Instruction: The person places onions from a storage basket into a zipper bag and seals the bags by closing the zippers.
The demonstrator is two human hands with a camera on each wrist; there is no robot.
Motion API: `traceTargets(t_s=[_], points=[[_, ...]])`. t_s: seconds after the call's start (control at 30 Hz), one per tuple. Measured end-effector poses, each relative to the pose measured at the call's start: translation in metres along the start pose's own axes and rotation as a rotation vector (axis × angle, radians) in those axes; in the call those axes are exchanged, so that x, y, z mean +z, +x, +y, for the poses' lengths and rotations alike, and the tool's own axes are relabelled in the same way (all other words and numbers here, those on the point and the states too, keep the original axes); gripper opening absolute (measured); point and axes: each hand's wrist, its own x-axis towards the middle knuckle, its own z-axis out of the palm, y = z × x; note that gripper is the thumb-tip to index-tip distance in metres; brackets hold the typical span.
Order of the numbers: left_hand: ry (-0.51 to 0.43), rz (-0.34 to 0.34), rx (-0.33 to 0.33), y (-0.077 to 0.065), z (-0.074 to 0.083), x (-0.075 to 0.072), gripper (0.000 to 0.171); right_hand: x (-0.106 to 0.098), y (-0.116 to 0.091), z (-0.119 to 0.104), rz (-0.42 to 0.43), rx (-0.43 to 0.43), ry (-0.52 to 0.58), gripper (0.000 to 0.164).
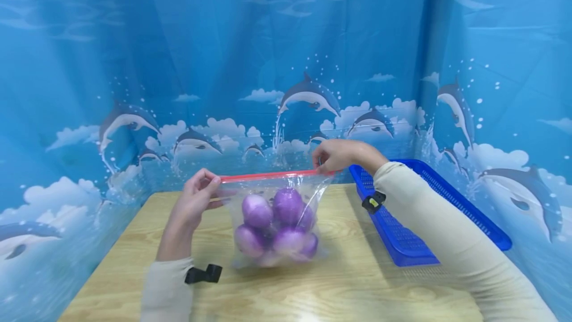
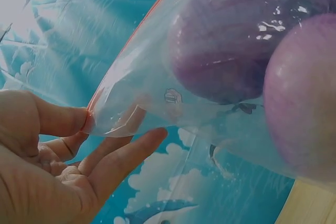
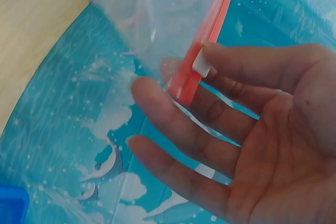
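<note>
A clear zip bag with a red zip strip along its top holds several purple onions. It hangs upright between the two hands, its bottom close over the table. At the strip's left end, my left hand pinches the bag's corner between thumb and index finger, with other fingers spread behind the plastic. My right hand is at the other end. There, the right wrist view shows its thumb and index finger pinching the red strip at a small white slider; two more fingers extend below.
A blue plastic basket stands on the right of the wood-grain table, partly behind the right forearm. Blue dolphin-print curtains enclose the table at the back and sides. Each sleeve carries a black wrist strap.
</note>
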Motion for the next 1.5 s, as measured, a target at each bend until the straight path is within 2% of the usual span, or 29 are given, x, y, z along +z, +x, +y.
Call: traceTargets(t_s=[0.17, 0.37, 0.53, 0.67, 0.83, 0.9, 0.97, 1.1, 1.23, 1.33, 1.4, 1.5], points=[[-0.006, 0.009, 0.006, 0.001, 0.000, -0.005, 0.017, -0.001, -0.004, 0.004, 0.012, 0.040, 0.018, 0.010], [-0.052, 0.020, -0.001, 0.002, 0.000, -0.002, 0.017, 0.003, -0.007, 0.007, 0.032, 0.026, 0.009, 0.008], [-0.099, 0.029, -0.024, 0.004, -0.005, 0.001, 0.022, 0.015, -0.008, 0.017, 0.076, 0.006, 0.094, 0.012], [-0.111, -0.016, -0.055, 0.008, -0.014, 0.004, 0.034, 0.034, -0.006, 0.025, 0.165, 0.048, 0.244, 0.017], [-0.066, -0.161, -0.066, 0.012, -0.032, 0.015, 0.057, 0.066, 0.004, 0.034, 0.359, 0.120, 0.522, 0.026], [-0.033, -0.205, -0.072, 0.012, -0.039, 0.020, 0.065, 0.080, 0.009, 0.039, 0.417, 0.119, 0.632, 0.039], [-0.005, -0.233, -0.078, 0.011, -0.045, 0.024, 0.072, 0.095, 0.014, 0.042, 0.436, 0.112, 0.722, 0.061], [0.031, -0.285, -0.078, 0.011, -0.054, 0.027, 0.081, 0.123, 0.022, 0.048, 0.377, 0.102, 0.867, 0.091], [0.046, -0.364, -0.087, 0.009, -0.063, 0.026, 0.094, 0.145, 0.026, 0.056, 0.307, 0.065, 0.968, 0.092], [0.061, -0.416, -0.106, 0.009, -0.071, 0.024, 0.108, 0.159, 0.027, 0.061, 0.244, 0.008, 0.959, 0.093], [0.059, -0.439, -0.118, 0.009, -0.076, 0.024, 0.116, 0.169, 0.028, 0.061, 0.210, -0.030, 0.915, 0.098], [0.066, -0.418, -0.143, 0.010, -0.081, 0.028, 0.118, 0.182, 0.031, 0.060, 0.200, -0.049, 0.842, 0.103]])
